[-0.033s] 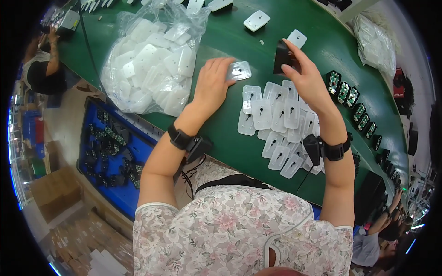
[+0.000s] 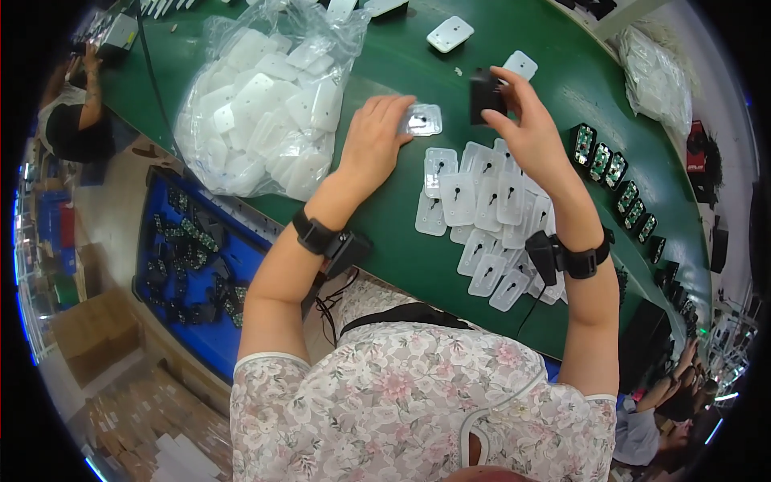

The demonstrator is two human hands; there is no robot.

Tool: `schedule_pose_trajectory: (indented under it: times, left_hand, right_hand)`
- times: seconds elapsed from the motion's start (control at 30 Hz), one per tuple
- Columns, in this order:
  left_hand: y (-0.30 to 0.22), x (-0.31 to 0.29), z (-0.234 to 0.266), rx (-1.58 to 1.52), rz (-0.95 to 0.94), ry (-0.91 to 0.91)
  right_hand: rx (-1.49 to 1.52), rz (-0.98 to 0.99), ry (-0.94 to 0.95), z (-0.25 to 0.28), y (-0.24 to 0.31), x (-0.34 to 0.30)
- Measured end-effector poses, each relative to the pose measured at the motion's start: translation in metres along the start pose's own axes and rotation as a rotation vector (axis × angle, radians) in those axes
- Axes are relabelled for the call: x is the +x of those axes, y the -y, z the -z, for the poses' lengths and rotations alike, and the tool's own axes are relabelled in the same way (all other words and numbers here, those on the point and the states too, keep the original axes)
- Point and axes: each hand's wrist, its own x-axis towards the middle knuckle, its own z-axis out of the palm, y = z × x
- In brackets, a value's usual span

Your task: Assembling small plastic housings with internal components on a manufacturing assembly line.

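Between the thumb and fingers of my left hand is one end of a clear rectangular plastic cover with a small dark part in its middle, at the green table. To its right, my right hand grips a black plastic housing by its side, above the tabletop. A heap of similar translucent covers, each with a short black piece on it, lies below and between my hands. Beyond the right hand is a white-topped case, and another white-topped case sits farther back.
A large clear bag full of white covers stands left of my left hand. Black housings with green circuit boards line the right side. A blue bin of black parts is at lower left. People work at both sides.
The black housing in my right hand has turned to show more of its broad face and shifted slightly left. My left hand and its cover have moved a little.
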Motion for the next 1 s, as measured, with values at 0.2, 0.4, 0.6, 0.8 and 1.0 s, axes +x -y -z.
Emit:
schedule_pose_trajectory:
  times: [0.2,0.4,0.6,0.8,1.0]
  left_hand:
    - [0.009,0.002,0.008,-0.412,0.253,-0.026]
    - [0.010,-0.007,0.016,-0.287,0.086,-0.006]
    - [0.013,-0.014,0.015,-0.162,0.051,0.047]
    - [0.014,-0.014,0.016,-0.098,0.042,0.071]
    - [0.011,-0.007,0.018,0.046,-0.029,0.097]
  right_hand:
    - [-0.699,0.399,0.030,-0.030,-0.008,0.022]
    - [-0.866,0.530,0.148,-0.046,-0.007,0.029]
    - [-0.908,0.438,0.207,-0.050,-0.010,0.030]
    - [-0.918,0.516,0.197,-0.052,-0.011,0.032]
    - [-0.875,0.547,0.149,-0.048,-0.014,0.031]
